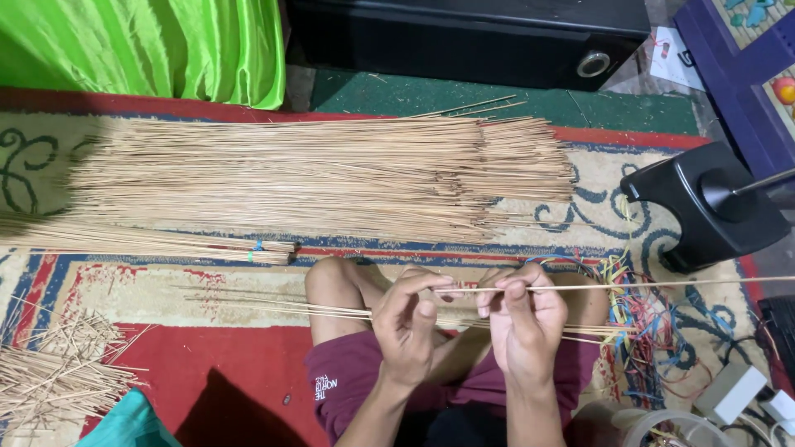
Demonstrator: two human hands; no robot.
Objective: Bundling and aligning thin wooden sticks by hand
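We pinch one thin bamboo stick [629, 285] between thumb and fingertips of both hands, left hand [410, 319] and right hand [523, 319] closed on its near end; it runs out toward three o'clock, the big stick pile [315, 178] at twelve.

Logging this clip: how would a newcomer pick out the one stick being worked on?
Start at the wide heap of thin tan sticks across the patterned rug. Below it, the left hand and right hand pinch a single stick. Unlike the others, it is lifted, running rightward.
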